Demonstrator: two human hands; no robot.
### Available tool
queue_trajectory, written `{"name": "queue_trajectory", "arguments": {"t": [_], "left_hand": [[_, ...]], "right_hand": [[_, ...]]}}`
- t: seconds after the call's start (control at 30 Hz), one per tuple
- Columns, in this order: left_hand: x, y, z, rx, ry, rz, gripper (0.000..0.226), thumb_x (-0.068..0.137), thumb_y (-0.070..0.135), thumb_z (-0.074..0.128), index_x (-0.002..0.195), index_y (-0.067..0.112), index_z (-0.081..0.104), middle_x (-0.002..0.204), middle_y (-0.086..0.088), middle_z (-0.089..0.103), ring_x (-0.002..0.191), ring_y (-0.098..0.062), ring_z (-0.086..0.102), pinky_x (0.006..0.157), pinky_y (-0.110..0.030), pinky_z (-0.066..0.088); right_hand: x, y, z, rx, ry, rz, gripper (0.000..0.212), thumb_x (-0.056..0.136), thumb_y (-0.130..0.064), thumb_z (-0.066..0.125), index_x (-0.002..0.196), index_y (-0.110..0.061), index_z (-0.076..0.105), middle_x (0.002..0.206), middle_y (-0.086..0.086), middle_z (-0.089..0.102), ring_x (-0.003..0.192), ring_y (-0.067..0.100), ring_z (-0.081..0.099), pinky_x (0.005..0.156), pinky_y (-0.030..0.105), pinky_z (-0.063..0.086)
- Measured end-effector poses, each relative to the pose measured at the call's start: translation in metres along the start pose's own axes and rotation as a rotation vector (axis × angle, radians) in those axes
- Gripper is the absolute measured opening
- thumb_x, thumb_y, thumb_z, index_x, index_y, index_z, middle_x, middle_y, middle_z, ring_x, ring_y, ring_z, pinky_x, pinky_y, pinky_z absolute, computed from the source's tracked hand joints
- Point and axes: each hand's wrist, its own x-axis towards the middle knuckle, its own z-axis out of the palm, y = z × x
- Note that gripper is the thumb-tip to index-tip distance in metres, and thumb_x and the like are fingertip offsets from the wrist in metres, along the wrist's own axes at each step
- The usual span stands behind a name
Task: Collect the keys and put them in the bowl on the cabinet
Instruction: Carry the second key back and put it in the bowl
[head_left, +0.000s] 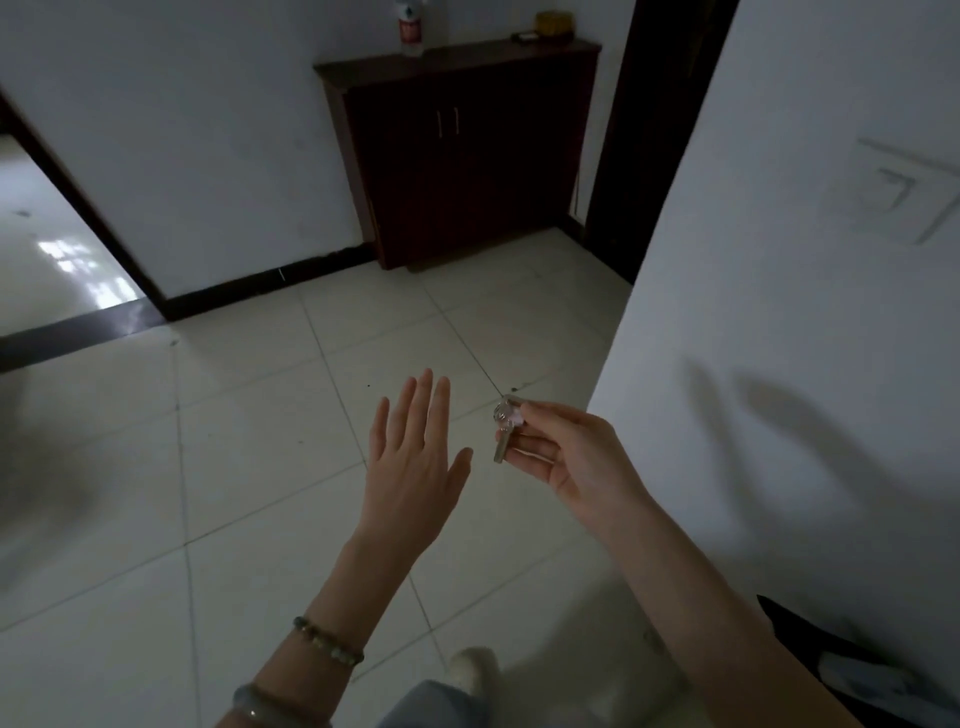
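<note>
My right hand (566, 457) pinches a small silver key (504, 428) by its head, and the blade hangs down over the tiled floor. Just left of the key, my left hand (415, 457) is held flat with its fingers spread and holds nothing. A dark wooden cabinet (462, 156) stands against the far wall. On its top at the right sits a yellowish bowl (555, 23), cut off by the frame's upper edge.
A white bottle with a red label (410, 28) and a small dark object (525, 36) stand on the cabinet top. A white wall corner (779, 312) juts in on the right. A doorway (47, 249) opens at left. Pale tiled floor (260, 415) lies between me and the cabinet.
</note>
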Motion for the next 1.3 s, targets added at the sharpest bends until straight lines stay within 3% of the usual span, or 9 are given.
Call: {"name": "queue_trajectory", "arguments": {"t": [0.4, 0.67, 1.0, 1.3], "left_hand": [[0.129, -0.076, 0.036, -0.009, -0.003, -0.059, 0.073, 0.089, 0.034, 0.054, 0.144, 0.004, 0.016, 0.152, -0.018, 0.02, 0.14, -0.031, 0.014, 0.113, -0.049, 0.009], [0.278, -0.12, 0.076, 0.022, -0.019, -0.075, 0.073, 0.091, 0.036, 0.051, 0.145, 0.005, 0.012, 0.153, -0.017, 0.015, 0.141, -0.03, 0.01, 0.114, -0.046, 0.004], [0.463, -0.145, 0.117, 0.012, -0.045, -0.05, 0.073, 0.092, 0.038, 0.048, 0.145, 0.006, 0.009, 0.154, -0.016, 0.012, 0.142, -0.028, 0.006, 0.114, -0.046, 0.001], [0.584, -0.166, 0.165, -0.003, -0.066, -0.024, 0.07, 0.091, 0.042, 0.043, 0.144, 0.005, 0.018, 0.151, -0.018, 0.022, 0.14, -0.032, 0.016, 0.111, -0.052, 0.005]], "right_hand": [[0.162, -0.024, 0.044, -0.075, 0.016, -0.029, 0.011, 0.081, -0.005, 0.062, 0.084, -0.003, 0.073, 0.082, 0.012, 0.075, 0.077, 0.024, 0.071, 0.063, 0.028, 0.057], [0.312, -0.08, 0.054, -0.104, 0.022, -0.075, 0.017, 0.082, -0.003, 0.061, 0.074, -0.007, 0.075, 0.074, 0.008, 0.075, 0.068, 0.02, 0.07, 0.059, 0.025, 0.057], [0.483, -0.169, 0.054, -0.13, 0.041, -0.083, 0.018, 0.085, -0.004, 0.059, 0.074, -0.006, 0.073, 0.076, 0.007, 0.076, 0.069, 0.02, 0.072, 0.058, 0.025, 0.057], [0.602, -0.21, 0.036, -0.146, 0.091, -0.08, 0.013, 0.086, -0.007, 0.059, 0.087, -0.002, 0.072, 0.091, 0.017, 0.074, 0.082, 0.028, 0.071, 0.069, 0.031, 0.059]]}}
